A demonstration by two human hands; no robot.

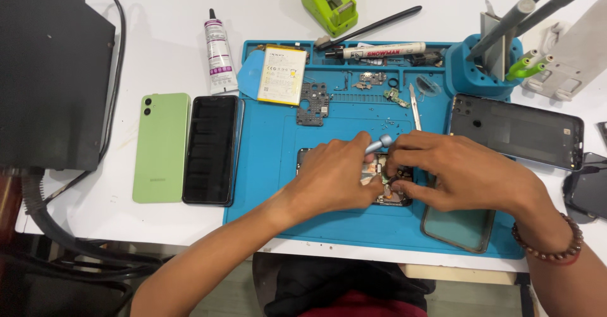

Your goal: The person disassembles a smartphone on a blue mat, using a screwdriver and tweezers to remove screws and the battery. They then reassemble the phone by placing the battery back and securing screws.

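Both hands meet over an opened phone (391, 193) lying on the blue repair mat (272, 184). My left hand (335, 178) covers the phone's left part and grips a small grey-blue screwdriver (378, 145) whose handle sticks up between the hands. My right hand (455, 168) pinches at the phone's exposed circuit area with its fingertips; whether it holds a small part is hidden. A beaded bracelet (556, 244) is on the right wrist.
On the mat: a yellow-white battery (281, 75), a dark metal frame piece (314, 103), tweezers (415, 105), a marker (379, 51), small parts, a glass panel (458, 228). A green phone (161, 146) and a black phone (210, 149) lie at the left. Glue tube (219, 54), tool holder (484, 67), black back cover (515, 130), black box (54, 70).
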